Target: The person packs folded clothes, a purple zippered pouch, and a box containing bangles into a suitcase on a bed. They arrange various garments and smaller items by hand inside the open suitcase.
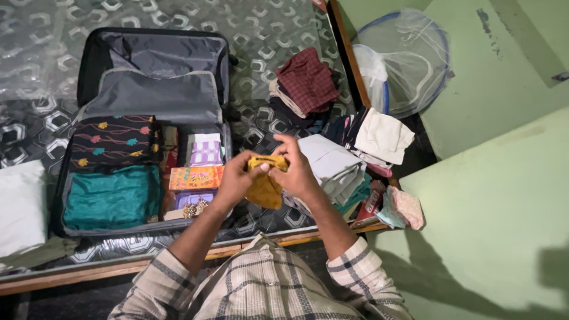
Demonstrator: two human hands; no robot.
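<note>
A bed [261, 35] with a grey geometric-patterned cover fills the upper left and centre of the frame; its wooden edge [106, 269] runs along the lower left. Lying open on it at left of centre is 1 dark suitcase [148, 89]. At the far left edge rests 1 white pillow [21, 204]. In the upper centre sits 1 pile of folded clothes [305, 83] topped by a maroon checked piece. Right of centre, near the bed's right edge, 1 grey folded stack [335, 166] lies beside 1 cream folded cloth [384, 136], with small pink and teal pieces [403, 207] lower right.
</note>
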